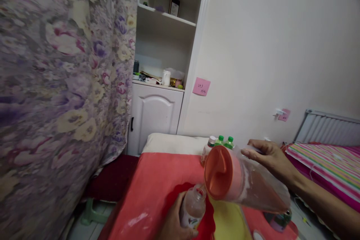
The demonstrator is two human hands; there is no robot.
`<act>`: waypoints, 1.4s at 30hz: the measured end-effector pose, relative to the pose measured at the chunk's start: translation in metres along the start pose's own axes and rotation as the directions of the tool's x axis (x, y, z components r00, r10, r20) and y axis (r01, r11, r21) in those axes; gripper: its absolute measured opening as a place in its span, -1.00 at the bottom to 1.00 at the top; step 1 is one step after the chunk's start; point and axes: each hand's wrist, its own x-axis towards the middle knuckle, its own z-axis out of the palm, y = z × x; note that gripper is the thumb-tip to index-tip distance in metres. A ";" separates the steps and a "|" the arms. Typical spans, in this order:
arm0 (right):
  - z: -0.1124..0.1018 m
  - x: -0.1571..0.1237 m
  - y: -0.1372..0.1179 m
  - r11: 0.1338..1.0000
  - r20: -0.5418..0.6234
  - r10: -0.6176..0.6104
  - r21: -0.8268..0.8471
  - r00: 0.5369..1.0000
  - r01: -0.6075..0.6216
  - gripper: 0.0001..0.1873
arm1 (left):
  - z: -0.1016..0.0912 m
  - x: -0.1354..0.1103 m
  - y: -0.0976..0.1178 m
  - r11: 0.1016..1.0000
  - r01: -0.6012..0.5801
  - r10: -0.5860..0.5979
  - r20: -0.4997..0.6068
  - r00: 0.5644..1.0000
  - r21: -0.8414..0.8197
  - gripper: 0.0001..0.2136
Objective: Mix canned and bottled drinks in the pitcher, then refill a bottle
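Note:
My right hand (266, 153) is closed around the handle of a clear pitcher (261, 189) with an orange lid (218, 172). The pitcher lies tilted almost on its side, a pinkish-brown liquid inside, its lid facing left. Just below and left of the lid, my left hand (176, 219) grips a small clear bottle (194, 208) by its side. This bottle has no cap, carries a label and stands roughly upright with its mouth close to the pitcher's lid. Whether liquid is running between them I cannot tell. Underneath are a red scalloped tray (210, 223) and a yellow one (229, 219).
Behind the pitcher stand a white-capped bottle (209, 146) and green-capped bottles (229, 142). Another bottle (278, 220) is partly hidden below the pitcher, near a white round piece (257, 235). A red cloth (157, 172) covers the table. A floral curtain (70, 82) hangs at left.

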 end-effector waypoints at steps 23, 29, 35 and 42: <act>-0.004 0.000 0.004 0.998 -0.020 -0.033 -0.057 0.999 0.032 -0.43 | 0.001 -0.002 0.005 1.000 0.027 -0.027 -0.010 1.000 0.007 -0.19; -0.003 0.000 0.001 0.999 -0.005 -0.026 -0.032 1.000 0.026 -0.42 | 0.001 0.000 0.002 1.000 0.008 -0.008 0.010 1.000 -0.015 -0.17; -0.005 0.000 0.000 0.999 0.001 -0.034 -0.033 0.999 0.034 -0.44 | -0.002 -0.001 -0.003 1.000 -0.014 0.014 0.012 1.000 0.013 -0.19; -0.005 0.000 0.002 0.999 0.004 -0.039 -0.015 0.999 0.039 -0.46 | -0.001 -0.002 -0.001 0.999 0.033 -0.032 -0.025 0.999 0.034 -0.18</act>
